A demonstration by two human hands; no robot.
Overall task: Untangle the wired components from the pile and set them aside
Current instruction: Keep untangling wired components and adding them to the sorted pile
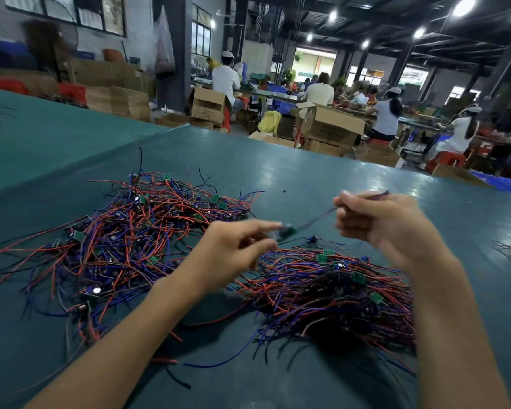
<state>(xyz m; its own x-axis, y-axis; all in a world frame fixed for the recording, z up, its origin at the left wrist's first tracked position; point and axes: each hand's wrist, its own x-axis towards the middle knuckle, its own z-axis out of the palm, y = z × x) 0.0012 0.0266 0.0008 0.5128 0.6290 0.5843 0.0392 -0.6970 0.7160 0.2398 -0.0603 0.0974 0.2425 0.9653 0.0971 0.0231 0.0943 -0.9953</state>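
Above a dark green table (278,166), the left hand (236,246) pinches the small green board of one wired component (288,231) with its fingertips. The right hand (378,219), fingers curled, pinches its wire, which is stretched between both hands; both are a little blurred. On the table lie a big tangled pile (130,237) of red, blue and black wires at the left and a second bundle (337,293) under the right wrist, and behind is a large workshop with cardboard boxes (331,125), seated workers (385,116) and bright ceiling lamps (463,7).
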